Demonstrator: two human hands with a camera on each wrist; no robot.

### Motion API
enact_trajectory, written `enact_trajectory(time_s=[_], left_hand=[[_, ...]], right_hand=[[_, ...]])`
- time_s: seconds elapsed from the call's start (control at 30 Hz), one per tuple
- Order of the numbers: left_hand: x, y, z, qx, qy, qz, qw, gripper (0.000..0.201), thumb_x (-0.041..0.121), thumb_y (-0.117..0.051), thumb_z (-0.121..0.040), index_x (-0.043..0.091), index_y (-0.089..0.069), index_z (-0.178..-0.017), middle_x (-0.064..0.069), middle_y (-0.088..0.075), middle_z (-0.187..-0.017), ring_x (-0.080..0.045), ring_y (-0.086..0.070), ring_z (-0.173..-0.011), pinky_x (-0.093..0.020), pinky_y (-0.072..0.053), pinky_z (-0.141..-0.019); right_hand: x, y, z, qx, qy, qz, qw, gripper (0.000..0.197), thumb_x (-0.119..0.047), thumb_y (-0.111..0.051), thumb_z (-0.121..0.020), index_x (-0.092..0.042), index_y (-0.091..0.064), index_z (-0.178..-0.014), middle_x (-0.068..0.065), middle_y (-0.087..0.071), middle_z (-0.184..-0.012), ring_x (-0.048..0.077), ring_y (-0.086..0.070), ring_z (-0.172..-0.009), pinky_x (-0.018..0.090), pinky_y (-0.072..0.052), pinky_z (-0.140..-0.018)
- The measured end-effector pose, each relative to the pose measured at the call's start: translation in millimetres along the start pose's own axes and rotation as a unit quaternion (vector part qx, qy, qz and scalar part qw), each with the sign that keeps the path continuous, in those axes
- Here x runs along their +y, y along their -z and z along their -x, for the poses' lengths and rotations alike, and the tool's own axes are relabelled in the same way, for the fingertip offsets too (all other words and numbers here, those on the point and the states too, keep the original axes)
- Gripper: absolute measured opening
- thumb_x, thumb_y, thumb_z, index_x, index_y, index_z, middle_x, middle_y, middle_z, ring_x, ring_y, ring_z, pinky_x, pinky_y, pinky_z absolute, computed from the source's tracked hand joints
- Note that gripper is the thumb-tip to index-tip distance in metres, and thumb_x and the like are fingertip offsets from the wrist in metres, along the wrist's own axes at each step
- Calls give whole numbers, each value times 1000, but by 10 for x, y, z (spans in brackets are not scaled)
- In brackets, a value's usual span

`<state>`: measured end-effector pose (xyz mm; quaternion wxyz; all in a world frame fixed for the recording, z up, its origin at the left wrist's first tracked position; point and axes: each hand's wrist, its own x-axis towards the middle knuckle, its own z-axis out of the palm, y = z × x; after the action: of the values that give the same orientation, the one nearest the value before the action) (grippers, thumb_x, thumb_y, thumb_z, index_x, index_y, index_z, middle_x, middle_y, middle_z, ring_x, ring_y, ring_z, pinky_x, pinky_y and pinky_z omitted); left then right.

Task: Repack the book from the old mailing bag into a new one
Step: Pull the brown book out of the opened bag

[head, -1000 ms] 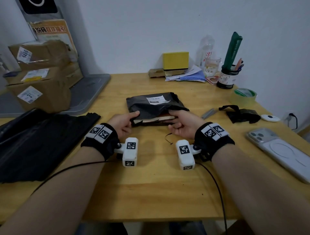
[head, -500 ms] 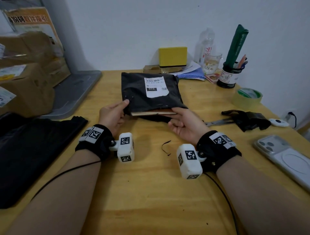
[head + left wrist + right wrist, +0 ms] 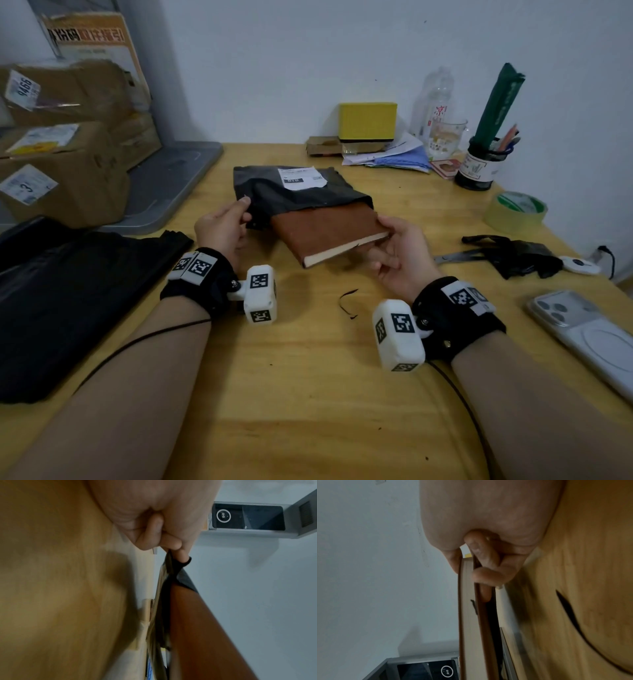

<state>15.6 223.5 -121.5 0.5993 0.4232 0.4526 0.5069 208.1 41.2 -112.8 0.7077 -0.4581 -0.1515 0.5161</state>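
From the head camera, a brown leather-covered book (image 3: 325, 231) is lying half out of the open mouth of a crumpled black plastic mailing bag (image 3: 274, 192) with a white shipping label, near the middle of a pale wooden table (image 3: 308, 394). The person's left hand (image 3: 222, 228) is pinching the bag's near left corner, while the right hand (image 3: 399, 250) is gripping the book's near right corner, thumb on the cover and fingers beneath. Bare tabletop is showing between the two forearms, apart from a thin black plastic strip (image 3: 347, 303). A stack of flat black mailing bags (image 3: 68, 301) is lying at the left edge, a white smartphone (image 3: 589, 339) at the right edge, and a roll of clear packing tape (image 3: 517, 212) is sitting near the far right corner.

From the left wrist, the left hand (image 3: 164, 524) is curling its fingertips (image 3: 181, 553) around the black bag's edge (image 3: 181, 574), with the brown cover (image 3: 205, 628) emerging just below and bare wood to the left.

From the right wrist, the right hand (image 3: 488, 536) is clamping the book (image 3: 467, 615) by its page edge, which is held clear of the table, with the black strip (image 3: 570, 608) lying apart on the wood.
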Motion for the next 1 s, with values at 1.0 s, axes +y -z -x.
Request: enact_trajectory(time_s=[1.0], left_hand=[[77, 196, -98, 8, 94, 103, 990, 31, 4, -56, -87, 20, -56, -61, 2, -50, -60, -7, -37, -44, -19, -28, -40]], right_hand=[[-64, -10, 174, 5, -21, -40, 999, 48, -32, -54, -94, -8, -64, -53, -2, -40, -36, 8, -29, -28, 15, -34, -37]])
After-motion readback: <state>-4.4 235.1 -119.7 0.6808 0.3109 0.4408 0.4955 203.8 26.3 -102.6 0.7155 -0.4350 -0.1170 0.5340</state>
